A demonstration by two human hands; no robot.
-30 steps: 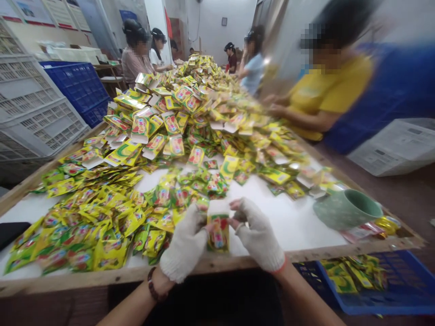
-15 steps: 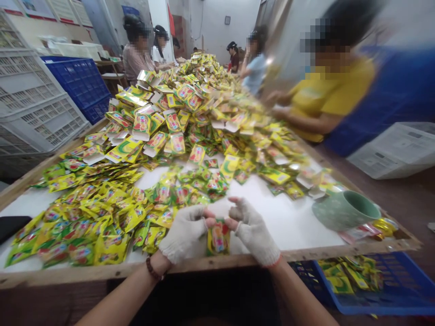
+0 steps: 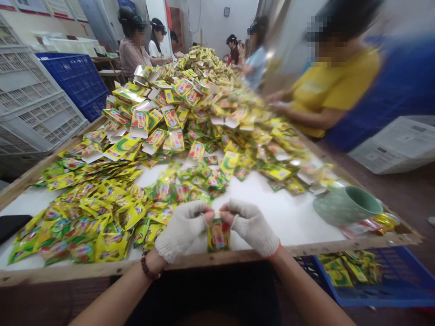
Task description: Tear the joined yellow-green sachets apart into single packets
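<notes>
Both my hands wear white knit gloves with bare fingertips. My left hand [image 3: 181, 228] and my right hand [image 3: 251, 226] pinch the top edge of one small yellow and red packet [image 3: 218, 234], which hangs upright between them above the table's near wooden edge [image 3: 102, 268]. Just left of my left hand lies a spread of similar yellow packets [image 3: 95, 217]. A bead bracelet sits on my left wrist.
A huge heap of packets [image 3: 183, 104] runs down the long white table. A green mug [image 3: 346, 206] stands at the right. A blue crate [image 3: 390, 280] with packets sits below right. Several people work along both sides. White and blue crates [image 3: 44, 99] stack at left.
The white top part of the packet is no longer seen; both hands have closed together on its upper edge, and the fingers of my right hand have curled in.
</notes>
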